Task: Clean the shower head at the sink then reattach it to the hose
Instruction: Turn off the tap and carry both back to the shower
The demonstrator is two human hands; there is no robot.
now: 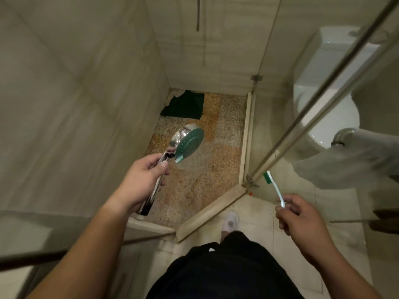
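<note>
**At the shower stall: head and brush in hand**

Over the speckled pebble shower floor (pixel 194 180), at 11 o'clock from the white shoe (pixel 230 222): chrome shower head with round green nozzle face (pixel 188 143), handle clasped in left hand (pixel 138 182), grip closed round it. At 2 o'clock, right hand (pixel 300 214) pinching white-handled, green-bristled toothbrush (pixel 274 188), bristles up beside glass door's metal rail (pixel 319 104). Far corner, 12 o'clock: dark green cloth (pixel 185 106). White toilet (pixel 323 108) behind glass.

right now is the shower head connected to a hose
No, the shower head is held free in the left hand, and the bottom end of its handle has no hose on it.
</note>
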